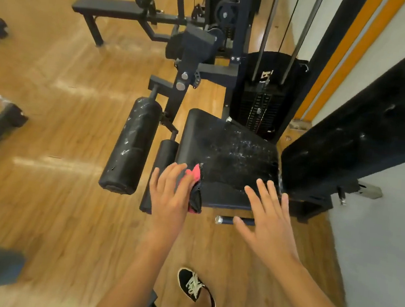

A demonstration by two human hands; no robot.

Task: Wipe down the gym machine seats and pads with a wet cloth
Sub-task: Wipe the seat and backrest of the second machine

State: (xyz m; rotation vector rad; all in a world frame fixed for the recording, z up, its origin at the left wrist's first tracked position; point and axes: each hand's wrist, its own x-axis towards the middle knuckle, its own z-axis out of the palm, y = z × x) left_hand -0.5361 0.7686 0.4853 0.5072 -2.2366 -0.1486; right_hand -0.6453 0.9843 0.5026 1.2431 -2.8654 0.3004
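Step in hand: wiping the seat pad [233, 151] of the leg-extension machine. White residue speckles its middle and far right, so the pad is judged not yet clean.

The cloth [196, 175], pink with a dark fold, lies bunched at the seat's near-left corner. Its long axis runs along the seat's left edge, pink end pointing to the far edge and dark end at the near edge.

The left hand [170, 194] presses on the cloth. Its grip is apart, the fingers nearly straight over the fabric; the thumb is hidden. The right hand [269, 216] is over the seat's near-right edge with its grip spread, holding nothing. Whether it touches the pad cannot be told.

Next move, as judged: sweep the cloth rightward across the speckled area toward the backrest [359, 133]. The backrest and the large roller pad [133, 141] both show white marks and appear to need wiping.
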